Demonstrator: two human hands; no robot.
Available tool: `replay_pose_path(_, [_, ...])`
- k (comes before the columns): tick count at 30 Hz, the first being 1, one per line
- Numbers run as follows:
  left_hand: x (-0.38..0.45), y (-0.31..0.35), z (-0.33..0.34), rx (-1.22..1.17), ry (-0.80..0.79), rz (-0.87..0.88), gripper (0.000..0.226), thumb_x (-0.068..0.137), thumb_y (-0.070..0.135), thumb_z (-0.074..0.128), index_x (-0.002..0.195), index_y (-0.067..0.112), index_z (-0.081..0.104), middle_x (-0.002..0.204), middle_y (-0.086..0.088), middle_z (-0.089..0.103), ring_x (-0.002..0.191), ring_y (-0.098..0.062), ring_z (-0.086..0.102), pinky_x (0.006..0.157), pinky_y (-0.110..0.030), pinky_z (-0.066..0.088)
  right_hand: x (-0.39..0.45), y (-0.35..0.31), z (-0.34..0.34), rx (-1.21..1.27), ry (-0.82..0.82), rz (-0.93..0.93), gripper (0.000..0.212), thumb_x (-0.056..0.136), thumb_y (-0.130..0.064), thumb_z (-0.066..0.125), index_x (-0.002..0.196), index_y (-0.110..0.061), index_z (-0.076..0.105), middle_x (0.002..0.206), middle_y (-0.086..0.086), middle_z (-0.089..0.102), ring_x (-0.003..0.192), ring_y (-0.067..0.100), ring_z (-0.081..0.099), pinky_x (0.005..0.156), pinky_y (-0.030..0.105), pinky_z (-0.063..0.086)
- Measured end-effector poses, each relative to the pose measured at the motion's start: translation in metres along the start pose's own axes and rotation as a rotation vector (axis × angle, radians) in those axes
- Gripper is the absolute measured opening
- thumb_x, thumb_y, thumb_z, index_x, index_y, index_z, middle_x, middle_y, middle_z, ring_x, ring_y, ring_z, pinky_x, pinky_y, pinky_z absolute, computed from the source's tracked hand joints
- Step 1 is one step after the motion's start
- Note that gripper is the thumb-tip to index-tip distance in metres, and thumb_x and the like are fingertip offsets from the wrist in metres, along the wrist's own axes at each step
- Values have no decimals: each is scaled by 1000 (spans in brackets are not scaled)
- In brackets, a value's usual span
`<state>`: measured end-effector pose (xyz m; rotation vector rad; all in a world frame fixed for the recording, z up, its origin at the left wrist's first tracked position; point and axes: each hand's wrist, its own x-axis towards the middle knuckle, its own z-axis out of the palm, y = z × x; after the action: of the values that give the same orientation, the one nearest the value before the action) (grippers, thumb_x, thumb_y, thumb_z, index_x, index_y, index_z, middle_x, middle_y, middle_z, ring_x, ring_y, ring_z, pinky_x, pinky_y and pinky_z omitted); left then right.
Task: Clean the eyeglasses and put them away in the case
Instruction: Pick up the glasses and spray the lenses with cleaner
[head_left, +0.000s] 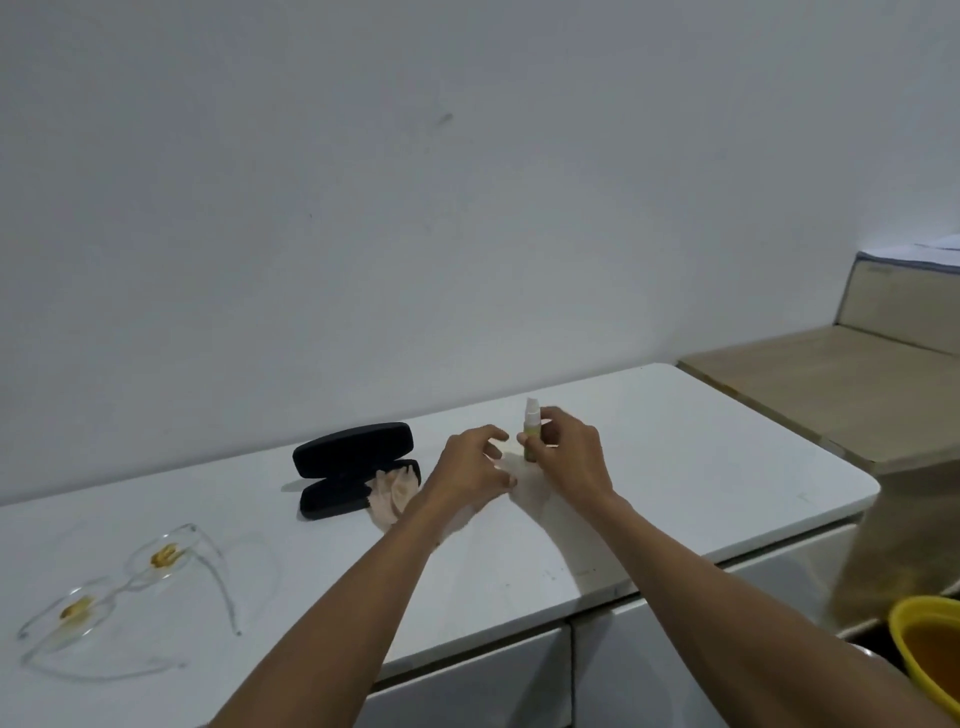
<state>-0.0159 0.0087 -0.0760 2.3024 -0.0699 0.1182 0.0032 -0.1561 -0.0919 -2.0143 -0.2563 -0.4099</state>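
right hand (563, 457) gripping upright spray bottle (532, 434) on white counter (701, 467), left hand (475, 465) loose-fingered beside it holding nothing, smeared clear eyeglasses (124, 592) far left

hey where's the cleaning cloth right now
In the head view, the beige cloth lies crumpled at the right end of the open black case, just left of the left hand, on the white counter.

White countertop (701, 467) carries clear eyeglasses (124, 587), open black case (356, 470), beige cloth (395, 493), upright spray bottle (532, 434).
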Motion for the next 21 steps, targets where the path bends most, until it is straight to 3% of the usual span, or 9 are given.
replay_pose_path(3, [-2, 0, -28, -9, 51, 33, 57, 74, 19, 89, 125, 22, 65, 110, -5, 68, 85, -18, 65, 82, -34, 56, 5, -22, 8, 63, 116, -103, 24, 94, -28, 70, 116, -20, 67, 82, -1, 73, 71, 21, 73, 74, 44, 60])
replay_pose_path(7, [-18, -2, -79, -54, 226, 99, 41, 82, 25, 83, 120, 21, 68, 104, -3, 70, 83, -15, 67, 72, -28, 56, 12, -71, 35, 116, 105, -293, 40, 96, -23, 66, 136, -23, 56, 89, -1, 69, 71, 23, 69, 72, 44, 60])
replay_pose_path(10, [-40, -15, -124, -2, 376, 124, 34, 85, 26, 80, 116, 20, 70, 98, -2, 73, 83, -15, 70, 79, -27, 56, 6, -109, 69, 158, 20, -396, 59, 98, -21, 64, 151, -30, 41, 92, 2, 70, 71, 22, 67, 71, 36, 57])
replay_pose_path(14, [-85, -46, -183, 21, 497, 119, 25, 86, 22, 78, 110, 19, 73, 93, 1, 77, 84, -15, 73, 82, -28, 59, -16, -152, 120, 193, -93, -515, 59, 98, -19, 62, 153, -30, 42, 87, 4, 69, 66, 19, 60, 71, 35, 55])
replay_pose_path(17, [-128, -73, -220, 44, 589, 72, 20, 87, 21, 76, 107, 22, 74, 90, 4, 77, 82, -8, 72, 77, -17, 55, -38, -176, 156, 227, -167, -549, 55, 97, -18, 61, 150, -27, 45, 80, 2, 66, 63, 17, 59, 68, 30, 49])
replay_pose_path(21, [-186, -112, -254, 144, 643, -26, 18, 90, 15, 71, 105, 26, 75, 92, 5, 76, 81, -4, 70, 73, -14, 50, -63, -201, 194, 232, -257, -588, 53, 96, -17, 58, 147, -25, 46, 69, -12, 53, 61, 11, 53, 71, 33, 48])
